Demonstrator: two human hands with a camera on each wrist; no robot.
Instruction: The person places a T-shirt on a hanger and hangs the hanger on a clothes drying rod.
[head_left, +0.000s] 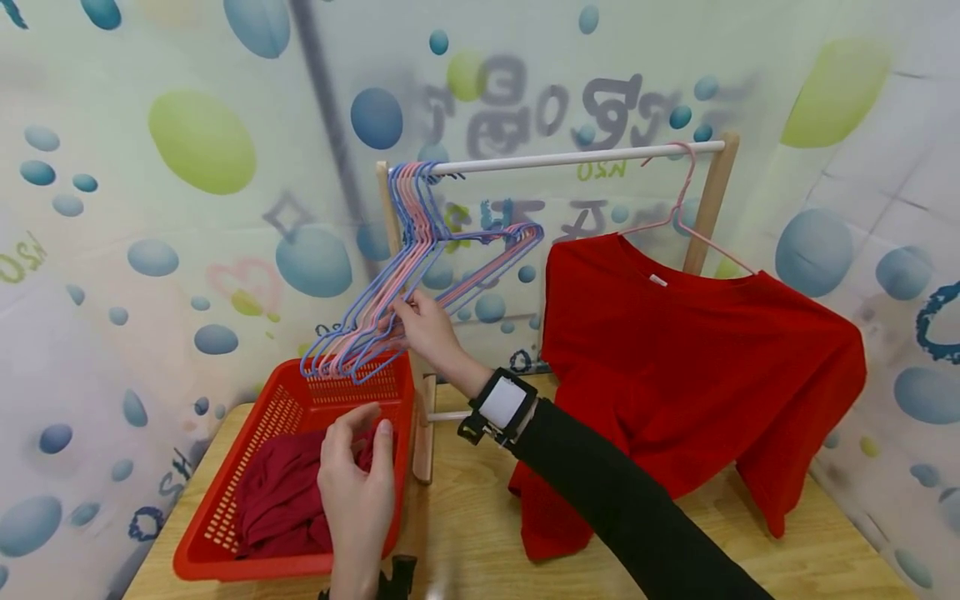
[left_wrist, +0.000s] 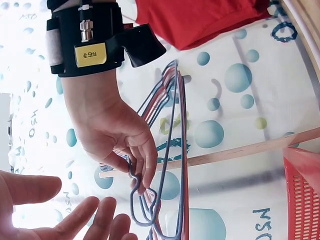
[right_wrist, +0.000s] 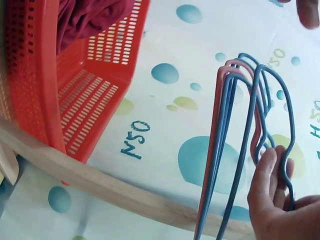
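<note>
On the left end of the rack's white rod hangs a bunch of blue and pink hangers [head_left: 423, 227]. My right hand [head_left: 433, 329] reaches up to the bunch and pinches the front blue hanger [right_wrist: 292, 130] at its shoulder end between thumb and fingers. Lower down, my left hand [head_left: 358, 483] is raised in front of the red basket [head_left: 255, 571], fingers apart and holding nothing. Inside the basket lies a crumpled dark red garment [head_left: 281, 492], partly hidden by that hand. A red shirt [head_left: 705, 358] hangs on a pink hanger [head_left: 678, 207] at the rod's right end.
The rack has a white rod [head_left: 555, 158] and wooden posts [head_left: 718, 200], and stands on a wood-grain table [head_left: 465, 517]. Behind everything is a spotted backdrop [head_left: 202, 142]. The hanging shirt's lower edge reaches down to the table on the right.
</note>
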